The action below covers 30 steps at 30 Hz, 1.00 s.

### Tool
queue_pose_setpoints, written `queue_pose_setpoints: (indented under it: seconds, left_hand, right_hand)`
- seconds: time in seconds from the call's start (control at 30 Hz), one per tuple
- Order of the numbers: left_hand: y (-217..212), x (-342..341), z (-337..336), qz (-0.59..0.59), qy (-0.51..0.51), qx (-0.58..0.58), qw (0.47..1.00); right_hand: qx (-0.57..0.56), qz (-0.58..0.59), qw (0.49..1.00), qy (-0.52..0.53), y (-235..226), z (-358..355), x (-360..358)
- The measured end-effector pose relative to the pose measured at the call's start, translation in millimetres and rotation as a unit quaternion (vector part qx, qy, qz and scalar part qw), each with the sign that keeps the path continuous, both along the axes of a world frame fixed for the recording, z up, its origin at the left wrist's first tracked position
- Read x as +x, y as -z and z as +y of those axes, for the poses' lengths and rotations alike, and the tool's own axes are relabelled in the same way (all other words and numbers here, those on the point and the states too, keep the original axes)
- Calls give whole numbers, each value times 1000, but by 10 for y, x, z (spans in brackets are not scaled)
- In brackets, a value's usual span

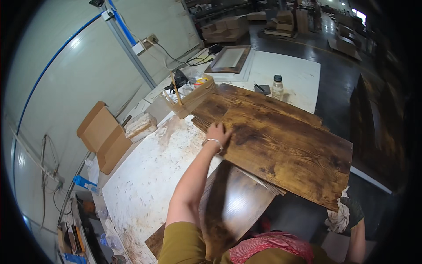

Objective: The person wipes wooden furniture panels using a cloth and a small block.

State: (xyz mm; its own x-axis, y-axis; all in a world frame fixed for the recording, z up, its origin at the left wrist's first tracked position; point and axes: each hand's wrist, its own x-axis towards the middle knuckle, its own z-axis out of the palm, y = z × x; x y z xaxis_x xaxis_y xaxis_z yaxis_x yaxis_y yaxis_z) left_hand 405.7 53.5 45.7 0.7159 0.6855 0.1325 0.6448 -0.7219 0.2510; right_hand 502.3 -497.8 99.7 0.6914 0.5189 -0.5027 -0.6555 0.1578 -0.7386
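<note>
Resting flat with fingers spread, the left hand [217, 132] presses on the near-left corner of the top board [285, 154], grasping nothing; that board lies on a stack at the surface's [149, 176] right edge. The gloved right hand [351, 213] is clenched on a white rag [337, 218] just beside the board's near-right corner. A wooden tray [191, 99] and a jar [277, 86] stand toward the far edge.

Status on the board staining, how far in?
Done: the top dark-brown stained wooden board looks fully coloured, grain showing. In hand: the left hand presses flat on that board's near corner; the gloved right hand grips a stained white rag at its lower edge. Left: cannot tell how many boards stacked underneath still need work.
</note>
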Motion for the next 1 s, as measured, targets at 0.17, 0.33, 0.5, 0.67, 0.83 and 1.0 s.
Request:
queue_pose_setpoints:
  seconds: [0.17,0.33,0.5,0.67,0.83,1.0]
  left_hand:
    - [-142,305,-796,87,129,14,988]
    - [-95,344,-1016,62,130,9,989]
    - [78,271,-904,-21,96,18,995]
    - [246,-493,-996,-254,95,-16,962]
    - [633,-2695,-1169,-295,-137,-77,942]
    - [697,-4859,-2054,-128,-339,37,931]
  right_hand:
    - [-52,9,998,-34,163,369,140]
    - [-161,-577,769,-221,529,799,510]
    - [-190,-343,878,-274,144,981,396]
    - [80,-732,479,-478,213,829,86]
    - [-90,-503,726,-460,-171,1874,-630]
    - [-6,-671,660,-337,334,3092,-939]
